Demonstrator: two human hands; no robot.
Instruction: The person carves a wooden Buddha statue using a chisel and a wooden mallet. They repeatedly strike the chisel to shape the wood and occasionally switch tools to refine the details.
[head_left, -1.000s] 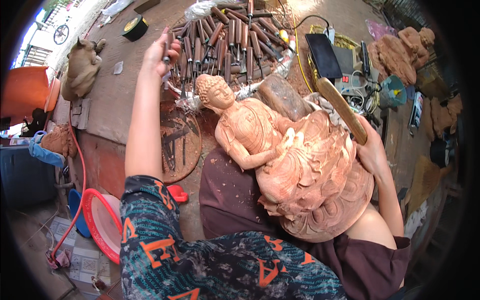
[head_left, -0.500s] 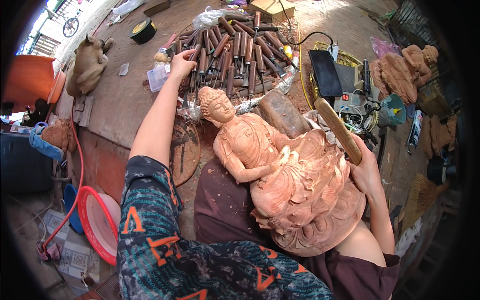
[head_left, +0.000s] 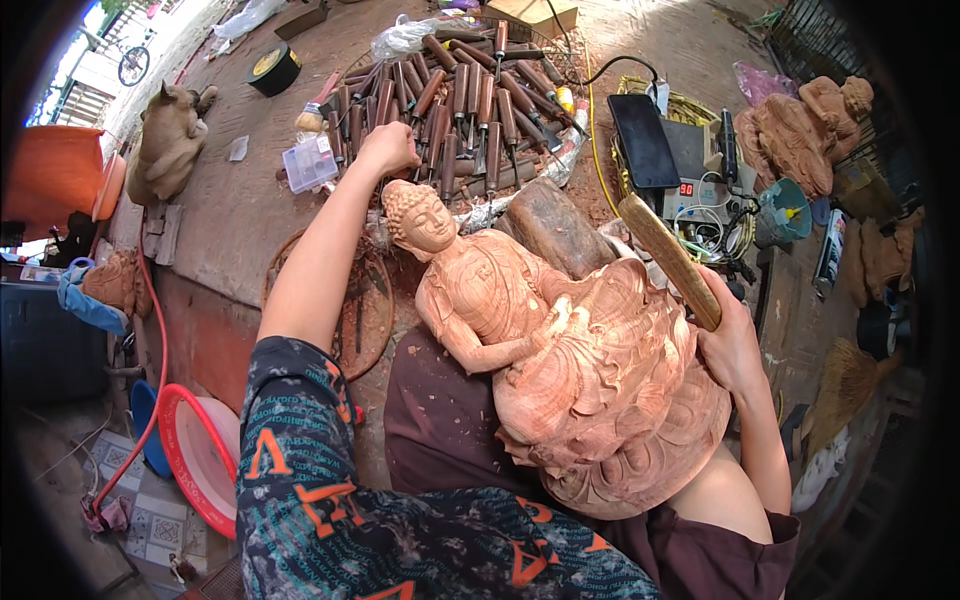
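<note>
A carved wooden Buddha statue (head_left: 520, 330) lies tilted back across my lap, its head toward the tools and its lotus base near my right thigh. My right hand (head_left: 730, 335) is closed round the lower end of a flat wooden bat (head_left: 668, 255) and rests against the base's right side. My left hand (head_left: 390, 150) is curled at the near left edge of a heap of wood-handled carving chisels (head_left: 465, 100). Its fingers are bent down and partly hidden, so what they grip, if anything, does not show. A worn wooden block (head_left: 560, 228) stands behind the statue.
Left of the chisels are a clear plastic box (head_left: 310, 164), a brush (head_left: 312, 118) and a round black tin (head_left: 273, 70). A dog (head_left: 170, 140) lies farther left. At right are a phone (head_left: 643, 140), a power unit with cables (head_left: 690, 160) and more carvings (head_left: 790, 140).
My left hand has shifted slightly right and nearer me, and its spread fingers have curled in. The statue's head has tipped a little left. My right hand still grips the bat.
</note>
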